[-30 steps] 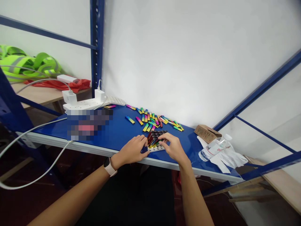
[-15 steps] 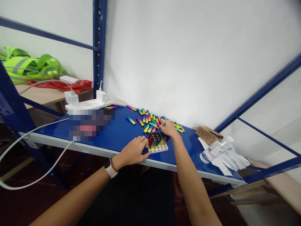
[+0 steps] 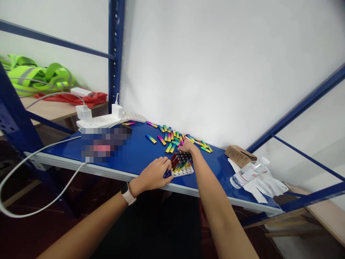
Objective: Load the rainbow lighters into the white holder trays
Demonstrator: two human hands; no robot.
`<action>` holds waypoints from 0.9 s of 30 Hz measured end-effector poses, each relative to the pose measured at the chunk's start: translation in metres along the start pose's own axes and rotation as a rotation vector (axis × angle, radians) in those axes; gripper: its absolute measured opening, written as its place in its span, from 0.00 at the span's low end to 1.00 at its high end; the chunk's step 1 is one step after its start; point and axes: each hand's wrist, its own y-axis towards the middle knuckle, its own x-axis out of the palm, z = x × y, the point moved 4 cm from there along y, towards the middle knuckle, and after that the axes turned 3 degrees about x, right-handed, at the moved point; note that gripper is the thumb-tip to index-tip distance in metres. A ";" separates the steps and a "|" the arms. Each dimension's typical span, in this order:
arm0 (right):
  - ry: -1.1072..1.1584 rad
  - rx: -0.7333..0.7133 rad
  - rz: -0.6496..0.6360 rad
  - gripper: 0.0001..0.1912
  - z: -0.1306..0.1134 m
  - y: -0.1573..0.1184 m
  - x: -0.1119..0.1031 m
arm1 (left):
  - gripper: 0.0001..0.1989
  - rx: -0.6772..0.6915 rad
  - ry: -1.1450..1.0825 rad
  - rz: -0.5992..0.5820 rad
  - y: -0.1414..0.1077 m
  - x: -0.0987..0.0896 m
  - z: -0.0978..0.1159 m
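Near the front edge of the blue shelf (image 3: 134, 154), the left hand (image 3: 152, 175) clenches a blue stick (image 3: 167, 174) held low beside the white perforated rack (image 3: 185, 171) of upright rainbow sticks (image 3: 180, 161), while the right hand (image 3: 187, 146) hangs over them, its grip unclear

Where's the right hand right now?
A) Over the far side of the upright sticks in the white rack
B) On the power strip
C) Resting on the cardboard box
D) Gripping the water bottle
A: the right hand reaches over the upright sticks in the white rack, next to the loose sticks.
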 end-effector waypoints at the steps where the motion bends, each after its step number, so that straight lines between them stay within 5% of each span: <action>1: 0.065 0.012 0.060 0.18 0.001 -0.003 -0.005 | 0.12 0.000 -0.002 -0.001 0.000 0.000 0.000; 7: 0.497 0.058 0.503 0.20 0.020 -0.048 -0.044 | 0.12 -0.005 -0.005 0.003 0.001 -0.002 0.001; 10: 0.821 0.013 0.606 0.19 0.036 -0.087 -0.054 | 0.12 -0.006 -0.016 -0.002 0.001 -0.003 0.002; 14: 1.209 0.089 0.446 0.22 0.056 -0.132 -0.039 | 0.12 0.002 -0.021 -0.008 0.001 -0.003 0.002; 21: 1.298 0.231 0.250 0.28 0.067 -0.167 -0.001 | 0.12 0.004 -0.007 -0.008 0.002 0.000 -0.001; 27: 1.324 0.285 0.152 0.26 0.071 -0.174 0.010 | 0.12 0.018 -0.013 0.000 0.002 -0.001 0.000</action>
